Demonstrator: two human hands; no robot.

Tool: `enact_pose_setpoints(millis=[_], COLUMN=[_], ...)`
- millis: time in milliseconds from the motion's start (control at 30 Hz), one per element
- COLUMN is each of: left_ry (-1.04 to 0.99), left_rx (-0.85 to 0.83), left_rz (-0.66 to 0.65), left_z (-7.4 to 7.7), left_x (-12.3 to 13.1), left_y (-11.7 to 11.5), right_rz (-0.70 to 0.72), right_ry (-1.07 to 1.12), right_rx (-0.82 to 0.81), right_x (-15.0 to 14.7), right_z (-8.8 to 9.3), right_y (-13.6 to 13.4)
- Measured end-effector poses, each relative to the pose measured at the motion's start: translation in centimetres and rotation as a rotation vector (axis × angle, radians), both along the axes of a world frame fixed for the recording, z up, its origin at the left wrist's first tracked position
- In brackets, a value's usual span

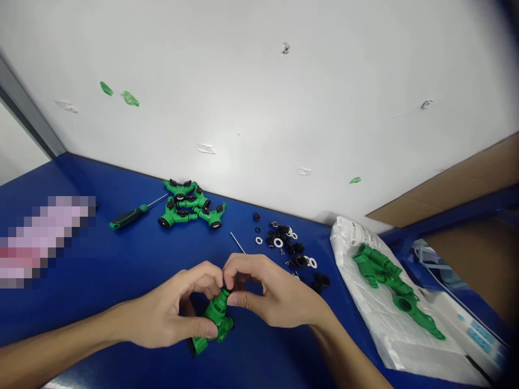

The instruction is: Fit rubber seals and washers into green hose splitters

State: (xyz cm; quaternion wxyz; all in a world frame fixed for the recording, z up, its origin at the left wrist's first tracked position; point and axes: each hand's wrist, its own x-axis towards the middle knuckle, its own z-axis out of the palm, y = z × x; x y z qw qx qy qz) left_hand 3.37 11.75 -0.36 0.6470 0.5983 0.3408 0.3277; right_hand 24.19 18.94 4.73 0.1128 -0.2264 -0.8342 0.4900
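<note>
My left hand (174, 308) is closed around a green hose splitter (217, 310), thumb along its near side and fingers behind it. The splitter is tilted, with a black-rimmed end at lower left and a narrower outlet pointing up. My right hand (271, 292) pinches that upper outlet between thumb and fingers. Something small and black shows at the outlet's tip, partly hidden by the fingertips; I cannot make out its exact shape. Just beyond my right hand lies a thin metal rod (237, 242), its other end covered by the hand.
Assembled green Y-shaped splitters (193, 202) lie near the wall, beside a green-and-black screwdriver (128, 217). Black parts, screws and white rings (278, 243) are scattered at centre right. Green splitter bodies (399, 286) rest on a white bag (365, 319), with a power strip (472, 329) beyond.
</note>
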Motion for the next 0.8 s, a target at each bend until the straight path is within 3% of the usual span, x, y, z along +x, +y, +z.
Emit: enact_pose_setpoints(millis=[233,400,500,700,800], left_ry=[0.019,-0.039,-0.072,-0.217,-0.245], left_rx=[0.062,0.029,0.010,-0.055,-0.062], left_rz=[0.032,0.053,0.056,0.021,0.012], left_z=[-0.2,-0.3,-0.4,-0.3,-0.3], left_x=[0.2,0.2,0.3,0.6,0.7], left_y=[-0.1,0.0,-0.1,-0.7,-0.7], right_rz=[0.057,-0.086,-0.128,-0.152,-0.179], right_ry=[-0.018,-0.011,0.080,0.332,0.337], right_rx=[0.057,0.101,0.040,-0.248,-0.274], right_x=[-0.2,-0.3,-0.1,-0.3,-0.5], right_z=[0.1,-0.1,-0.7,-2.8,-3.4], right_y=[-0.1,-0.5,-0.8,-1.3,-1.3])
